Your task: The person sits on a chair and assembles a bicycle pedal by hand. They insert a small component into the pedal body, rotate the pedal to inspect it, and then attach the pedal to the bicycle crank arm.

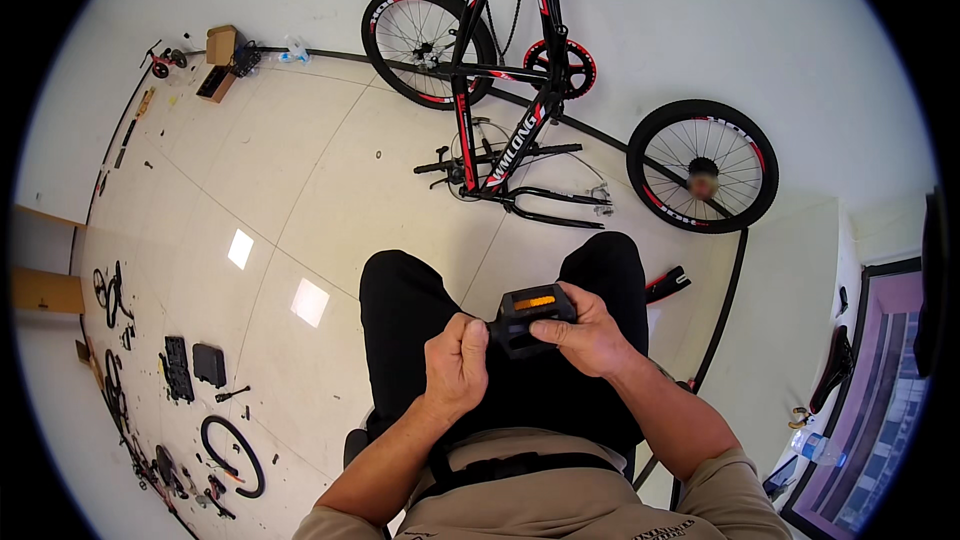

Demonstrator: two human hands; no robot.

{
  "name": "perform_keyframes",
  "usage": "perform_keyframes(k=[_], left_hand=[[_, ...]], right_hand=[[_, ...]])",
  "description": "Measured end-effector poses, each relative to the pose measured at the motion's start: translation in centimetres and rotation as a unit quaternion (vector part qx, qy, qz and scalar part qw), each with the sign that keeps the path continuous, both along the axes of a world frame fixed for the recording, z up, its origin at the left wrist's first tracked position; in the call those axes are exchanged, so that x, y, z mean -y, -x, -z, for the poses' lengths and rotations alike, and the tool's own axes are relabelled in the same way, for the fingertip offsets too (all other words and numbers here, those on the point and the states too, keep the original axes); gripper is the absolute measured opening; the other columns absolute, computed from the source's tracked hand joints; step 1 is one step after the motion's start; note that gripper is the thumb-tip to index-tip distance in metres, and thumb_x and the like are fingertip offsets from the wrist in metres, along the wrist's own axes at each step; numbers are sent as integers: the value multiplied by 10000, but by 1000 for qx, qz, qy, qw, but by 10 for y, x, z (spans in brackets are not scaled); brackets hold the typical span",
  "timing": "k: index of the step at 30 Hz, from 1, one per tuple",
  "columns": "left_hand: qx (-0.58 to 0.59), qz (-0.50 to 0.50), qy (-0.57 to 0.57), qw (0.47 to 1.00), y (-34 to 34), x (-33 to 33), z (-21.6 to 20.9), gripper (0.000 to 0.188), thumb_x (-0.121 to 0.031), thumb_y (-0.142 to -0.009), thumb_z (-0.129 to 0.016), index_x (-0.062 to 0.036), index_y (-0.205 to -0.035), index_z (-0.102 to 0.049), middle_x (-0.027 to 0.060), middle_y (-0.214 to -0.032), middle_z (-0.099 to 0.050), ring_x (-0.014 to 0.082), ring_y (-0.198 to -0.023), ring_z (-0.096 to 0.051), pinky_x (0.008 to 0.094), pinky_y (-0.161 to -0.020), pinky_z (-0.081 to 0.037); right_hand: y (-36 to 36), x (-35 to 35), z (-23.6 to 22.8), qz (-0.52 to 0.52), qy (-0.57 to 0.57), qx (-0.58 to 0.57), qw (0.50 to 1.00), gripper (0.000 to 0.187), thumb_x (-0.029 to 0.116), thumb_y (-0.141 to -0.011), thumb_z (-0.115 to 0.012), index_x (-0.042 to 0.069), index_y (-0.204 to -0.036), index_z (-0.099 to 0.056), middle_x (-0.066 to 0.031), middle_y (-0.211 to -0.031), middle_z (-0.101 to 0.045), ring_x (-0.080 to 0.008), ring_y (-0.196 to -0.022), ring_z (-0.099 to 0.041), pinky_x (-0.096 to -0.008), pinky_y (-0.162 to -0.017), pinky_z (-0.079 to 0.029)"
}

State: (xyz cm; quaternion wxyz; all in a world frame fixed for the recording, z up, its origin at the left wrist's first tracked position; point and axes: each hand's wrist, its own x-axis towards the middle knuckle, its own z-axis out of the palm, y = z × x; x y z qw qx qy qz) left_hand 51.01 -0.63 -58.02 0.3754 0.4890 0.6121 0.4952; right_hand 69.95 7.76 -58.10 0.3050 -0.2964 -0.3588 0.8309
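Head view, lower centre — right hand [597,338] clamps a black pedal [515,326], ideally held steady — left hand [457,364], fingers together, grips its left end.

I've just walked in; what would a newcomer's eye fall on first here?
Probably the big black-and-red bicycle frame at the top centre, with one wheel at its left and another wheel apart from it on the right. Next, lower in the middle, comes the black pedal with its orange reflector, held between the left hand and the right hand.
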Motion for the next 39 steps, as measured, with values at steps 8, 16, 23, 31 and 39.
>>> perform_keyframes(k=[8, 16, 23, 31, 39], left_hand=[[128, -2, 35, 991, -1, 1, 5, 253, -195, -1037, -499, -7, -872, -538, -6, -665, -499, 68, -603, -438, 241, -535, -374], [53, 18, -26, 998, -2, 0, 0, 152, -148, -1001, -566, -4, -1044, -543, 20, -737, -543, 79, -631, -472, 237, -577, -416], [-45, -7, -33, 998, -1, 0, 0, 204, -186, -1016, -542, -10, -912, -544, 55, -677, -546, 123, -587, -497, 272, -550, -432], [199, -6, 62, 978, -2, 2, 10, 354, -267, -1065, -429, -84, -762, -451, -20, -637, -433, 58, -534, -383, 228, -471, -331], [135, -6, -8, 991, -8, -1, 5, 155, -151, -1017, -537, -5, -1066, -537, -23, -769, -507, 45, -639, -413, 211, -570, -365]], right_hand=[[2, 0, -2, 21, 5, -19, 1000, 324, 26, -889, -705, -11, -1196, -608, -56, -1090, -674, -129, -983, -632, -300, -907, -517], [3, -1, -5, 34, 39, -27, 998, 340, 17, -890, -698, -8, -1214, -598, -71, -1101, -673, -153, -995, -641, -314, -919, -518], [5, 0, -9, 26, 36, -31, 999, 325, 31, -888, -709, 2, -1197, -613, -49, -1076, -674, -130, -976, -632, -299, -898, -518], [0, 2, 3, -1, -37, 39, 999, 285, 32, -877, -725, 11, -1149, -641, -9, -1030, -670, -81, -944, -597, -257, -870, -505], [2, -2, -2, 43, 18, -13, 999, 348, 9, -875, -711, -13, -1206, -605, -72, -1099, -671, -149, -998, -635, -310, -919, -517]])
